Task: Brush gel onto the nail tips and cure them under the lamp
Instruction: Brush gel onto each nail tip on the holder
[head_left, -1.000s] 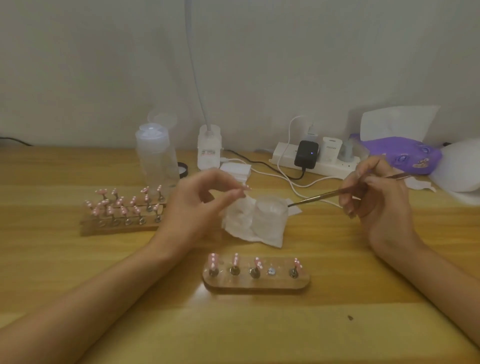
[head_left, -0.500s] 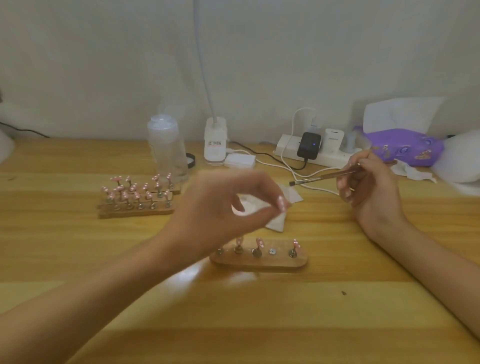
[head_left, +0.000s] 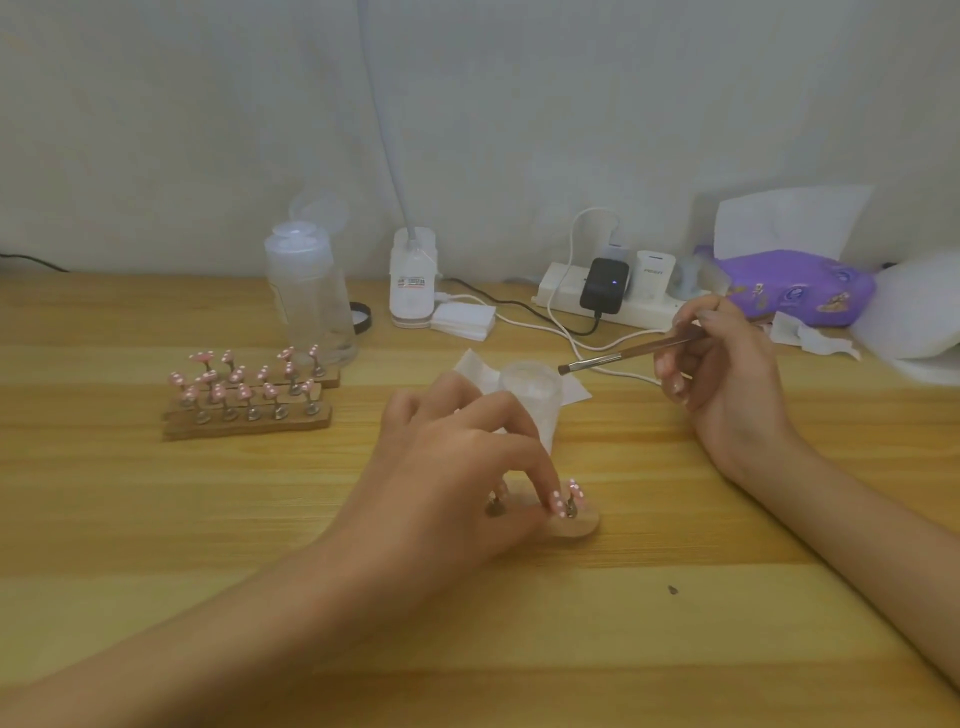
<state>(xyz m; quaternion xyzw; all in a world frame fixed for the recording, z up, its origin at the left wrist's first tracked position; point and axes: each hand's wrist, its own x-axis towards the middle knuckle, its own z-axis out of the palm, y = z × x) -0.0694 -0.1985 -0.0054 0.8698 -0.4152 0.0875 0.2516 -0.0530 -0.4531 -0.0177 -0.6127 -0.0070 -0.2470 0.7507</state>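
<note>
- Pinching one pink nail tip (head_left: 557, 503) on the near wooden holder (head_left: 584, 525), my left hand (head_left: 457, 467) hides most of it.
- One gel jar (head_left: 530, 387) stands just behind.
- My right hand (head_left: 727, 374) grips one brush (head_left: 623, 356), its bristles beside the jar's rim.
- Far left: racks (head_left: 249, 423) of pink tips.

Wooden table (head_left: 156, 519), nail-tip stands (head_left: 249, 410), clear bottle (head_left: 311, 301), power strip (head_left: 639, 312), purple tissue pack (head_left: 800, 288), lamp base (head_left: 413, 288).

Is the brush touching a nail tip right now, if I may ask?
No, the brush in the right hand is raised near the clear jar, well away from the nail tips.
</note>
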